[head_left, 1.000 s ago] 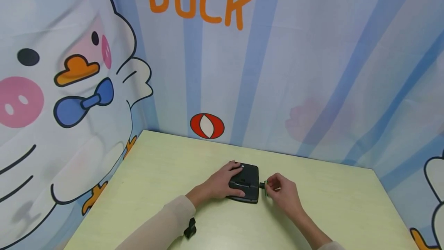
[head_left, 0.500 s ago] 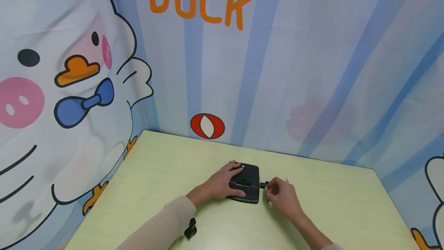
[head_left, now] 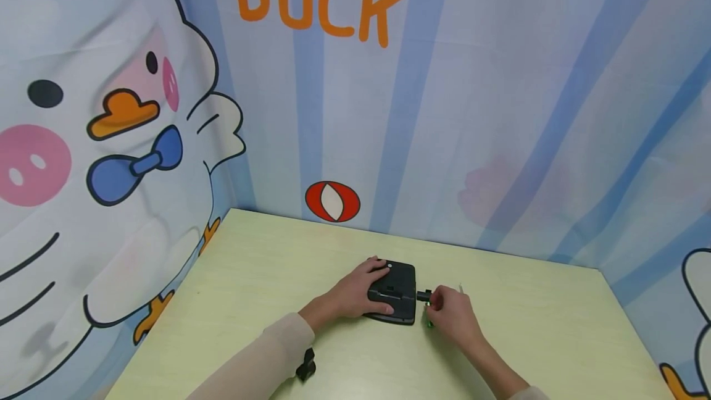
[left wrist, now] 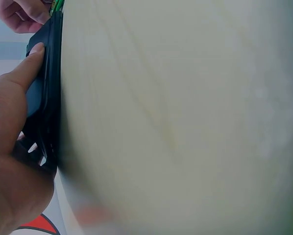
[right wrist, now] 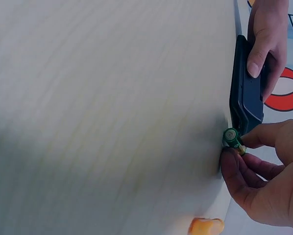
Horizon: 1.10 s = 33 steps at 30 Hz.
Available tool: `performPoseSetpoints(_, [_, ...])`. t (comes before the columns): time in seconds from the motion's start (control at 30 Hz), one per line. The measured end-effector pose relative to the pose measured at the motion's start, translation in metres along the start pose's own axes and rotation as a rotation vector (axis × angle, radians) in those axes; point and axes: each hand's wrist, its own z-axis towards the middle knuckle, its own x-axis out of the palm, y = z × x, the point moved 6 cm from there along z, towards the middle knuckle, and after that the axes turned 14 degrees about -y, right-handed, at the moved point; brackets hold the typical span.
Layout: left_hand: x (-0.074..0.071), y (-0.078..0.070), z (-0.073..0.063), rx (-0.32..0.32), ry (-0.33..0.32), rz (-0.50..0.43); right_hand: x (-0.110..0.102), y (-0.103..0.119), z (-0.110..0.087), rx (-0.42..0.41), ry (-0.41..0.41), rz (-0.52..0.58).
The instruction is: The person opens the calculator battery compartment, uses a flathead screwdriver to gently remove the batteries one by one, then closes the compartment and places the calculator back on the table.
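A flat black device (head_left: 401,276) lies on the table with a slotted recess across its upper face. My left hand (head_left: 351,292) holds it from its left side, thumb on the near part and fingers over the far part. A short black piece (head_left: 424,295) sticks out of its right edge. Beside that piece, my right hand (head_left: 452,313) pinches a small green battery (right wrist: 231,135) between thumb and fingertips. One round end of the battery faces the right wrist camera; the fingers hide part of its body. In the left wrist view, the thumb (left wrist: 31,68) rests along the device's top.
The pale yellow-green table (head_left: 266,264) meets a printed cloth backdrop (head_left: 355,110) at its back and sides. A small black item (head_left: 306,365) shows beside the left sleeve (head_left: 266,350).
My right hand has shifted slightly right and toward me, and its fingers have turned around the green battery. More of the black piece shows now. The left hand and device stay in place.
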Motion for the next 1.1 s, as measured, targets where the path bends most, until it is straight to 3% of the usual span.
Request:
performPoseSetpoints(0.33, [0.0005, -0.0004, -0.0010, -0.007, 0.000, -0.005, 0.0026, 0.0045, -0.0004, -0.033, -0.019, -0.043])
performPoseSetpoints(1.1, [-0.0004, -0.0003, 0.0000, 0.002, -0.006, -0.012, 0.0030, 0.0032, 0.0014, -0.001, -0.014, -0.045])
